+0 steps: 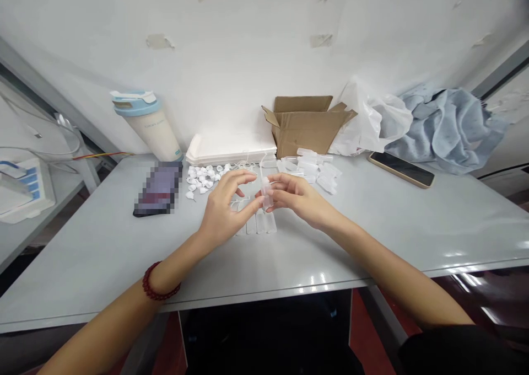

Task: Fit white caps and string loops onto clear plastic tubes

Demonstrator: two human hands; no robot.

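Note:
My right hand [298, 197] pinches a small clear plastic vial [266, 192] upright above the grey table [372, 226]. My left hand [225, 209] is just left of it, fingers curled, thumb and forefinger pinching a thin white string [248, 172] that runs to the vial. A row of finished clear vials [260, 223] lies flat on the table under my hands. Several small white caps [202, 177] are scattered behind my left hand. A heap of clear vials [314, 168] sits behind my right hand.
A dark phone [159, 190] lies at the left, another phone [400, 169] at the right. Along the wall stand a lidded cup [149, 124], a white tray [229, 146], an open cardboard box [306, 124], a plastic bag [372, 118] and a blue cloth [450, 127].

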